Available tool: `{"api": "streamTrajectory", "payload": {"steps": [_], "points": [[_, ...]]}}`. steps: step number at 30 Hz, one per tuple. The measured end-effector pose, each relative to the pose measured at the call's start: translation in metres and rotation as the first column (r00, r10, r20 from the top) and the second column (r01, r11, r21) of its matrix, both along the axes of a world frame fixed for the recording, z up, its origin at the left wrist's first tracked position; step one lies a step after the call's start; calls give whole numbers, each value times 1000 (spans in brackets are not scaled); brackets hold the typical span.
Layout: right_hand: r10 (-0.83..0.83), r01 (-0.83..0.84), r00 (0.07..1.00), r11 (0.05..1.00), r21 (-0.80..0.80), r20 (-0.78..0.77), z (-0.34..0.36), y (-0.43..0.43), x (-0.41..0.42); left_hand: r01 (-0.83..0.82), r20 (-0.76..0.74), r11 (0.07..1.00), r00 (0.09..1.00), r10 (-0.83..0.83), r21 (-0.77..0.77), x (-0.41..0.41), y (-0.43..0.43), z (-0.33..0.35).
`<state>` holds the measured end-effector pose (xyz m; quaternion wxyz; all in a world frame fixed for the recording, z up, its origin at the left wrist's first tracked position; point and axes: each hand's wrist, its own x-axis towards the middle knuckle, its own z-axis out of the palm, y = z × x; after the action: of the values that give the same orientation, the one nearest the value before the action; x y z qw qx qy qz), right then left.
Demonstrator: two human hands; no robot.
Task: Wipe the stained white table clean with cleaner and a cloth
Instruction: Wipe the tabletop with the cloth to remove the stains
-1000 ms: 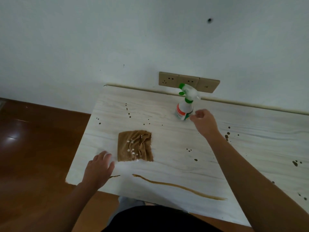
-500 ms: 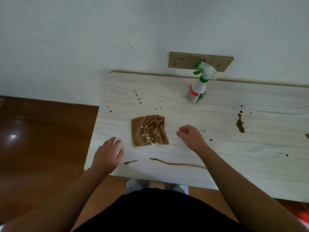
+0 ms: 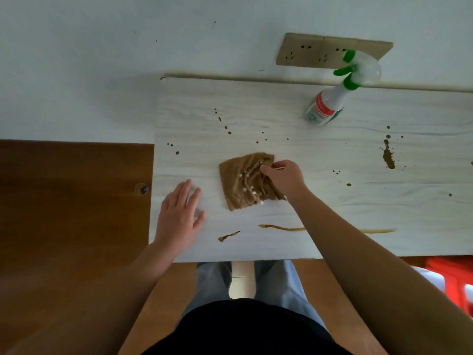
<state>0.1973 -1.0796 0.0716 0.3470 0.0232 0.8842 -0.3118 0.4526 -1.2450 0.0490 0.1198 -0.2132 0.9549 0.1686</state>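
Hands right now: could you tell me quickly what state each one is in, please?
Left hand: open, fingers straight, holding nothing.
Right hand: fingers curled, pinching the brown cloth.

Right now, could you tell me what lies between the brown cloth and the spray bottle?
The head view shows only a few small brown spots on bare table between the cloth and the spray bottle.
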Motion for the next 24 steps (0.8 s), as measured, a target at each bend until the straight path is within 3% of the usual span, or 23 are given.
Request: {"api": "streamTrajectory", "payload": {"steps": [4, 12, 20, 24], "points": [[-57, 59, 997, 997, -46, 46, 1, -5, 17, 24, 5, 1000, 1000, -24, -1, 4, -2, -1], [219, -214, 969, 975, 56, -113, 6, -9, 27, 60, -33, 997, 998, -62, -52, 1, -9, -4], [24, -23, 1000, 985, -172, 5, 10, 5, 26, 41, -48, 998, 998, -43, -43, 1, -6, -4], [11, -22, 998, 980, -198, -57, 35, 20, 20, 46, 21, 999, 999, -45, -28, -3, -7, 3]]}}
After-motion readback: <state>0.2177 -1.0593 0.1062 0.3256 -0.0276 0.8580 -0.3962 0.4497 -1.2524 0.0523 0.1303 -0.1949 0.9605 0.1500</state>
